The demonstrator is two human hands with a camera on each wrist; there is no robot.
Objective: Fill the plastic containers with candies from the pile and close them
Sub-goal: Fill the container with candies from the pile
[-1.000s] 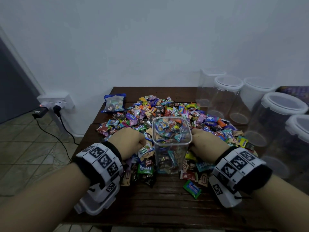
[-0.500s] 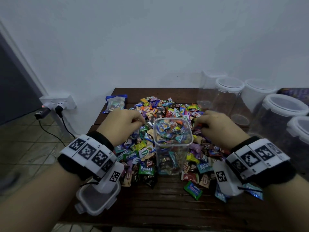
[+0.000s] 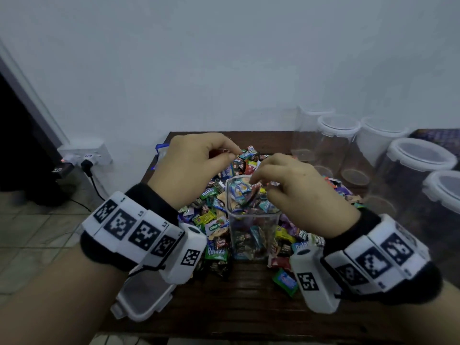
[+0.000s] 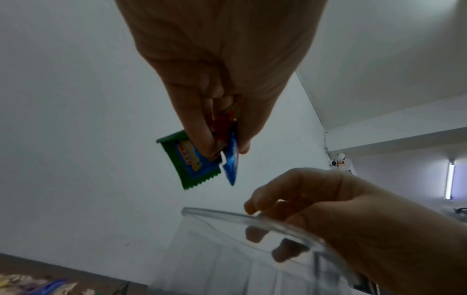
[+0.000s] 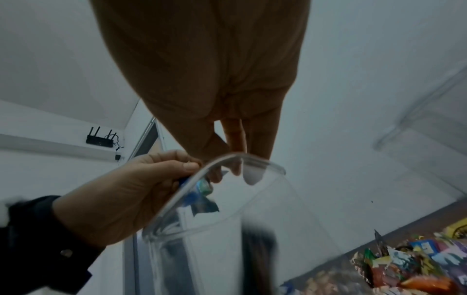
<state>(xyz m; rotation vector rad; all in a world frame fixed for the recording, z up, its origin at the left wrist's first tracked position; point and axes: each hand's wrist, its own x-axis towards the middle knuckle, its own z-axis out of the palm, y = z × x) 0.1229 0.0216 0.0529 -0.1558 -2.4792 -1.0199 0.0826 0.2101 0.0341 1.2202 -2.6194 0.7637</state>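
1. Pale blue-white wall rises behind a dark brown slatted wooden table (image 3: 249, 302); grey floor tiles and a white wall socket with a black plug (image 3: 86, 158) lie to my left.
2. My pile of bright wrapped candies (image 3: 216, 220) spreads across the middle of the table; a clear square plastic container (image 3: 252, 235) stands upright in it, open at the top and filled nearly to the rim with sweets.
3. My left hand (image 3: 191, 168) hovers above the pile just left of the container's mouth; its fingers and thumb are curled together and pinch a small bunch of candies, among them a green-edged wrapped candy (image 4: 192, 161) and a blue wrapped candy (image 4: 231, 161) that hang below my fingertips.
4. My right hand (image 3: 298, 188) sits over the container's right rim; its fingers are loosely curled and reach down into the mouth; whether they hold a candy I cannot tell.
5. A clear square lid with a white rim (image 3: 143, 297) lies on the table's near left corner, partly under my left wrist.
6. Five clear round lidded plastic jars with white rims (image 3: 420, 155) stand in a row along the table's right side, well apart from my hands.
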